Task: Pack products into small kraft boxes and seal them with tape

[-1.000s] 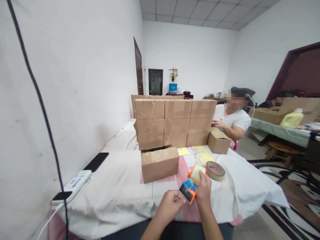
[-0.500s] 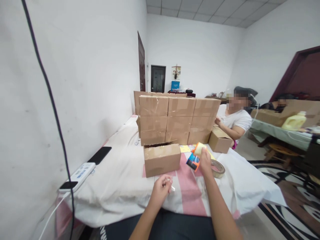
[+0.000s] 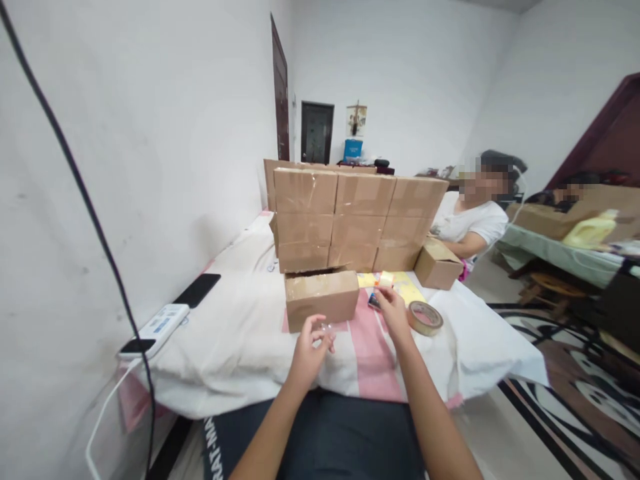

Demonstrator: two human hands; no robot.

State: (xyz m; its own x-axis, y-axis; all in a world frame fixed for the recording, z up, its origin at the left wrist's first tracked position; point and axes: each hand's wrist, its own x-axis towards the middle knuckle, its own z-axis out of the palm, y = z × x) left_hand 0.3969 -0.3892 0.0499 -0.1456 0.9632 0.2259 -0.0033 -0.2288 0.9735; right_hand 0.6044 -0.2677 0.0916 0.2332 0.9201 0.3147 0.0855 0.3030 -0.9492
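Two hands (image 3: 311, 348) (image 3: 394, 312), one tape dispenser (image 3: 373, 302)

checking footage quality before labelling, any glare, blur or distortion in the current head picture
Head view: small glints on the stacked boxes; head view: a soft shadow on the left wall; head view: apparent wide-angle distortion, the left door leaning; head view: the tape dispenser at the right hand looks slightly soft, details unclear.

carton (image 3: 323, 301) before box stack (image 3: 357, 213) | tape roll (image 3: 418, 327) right of carton
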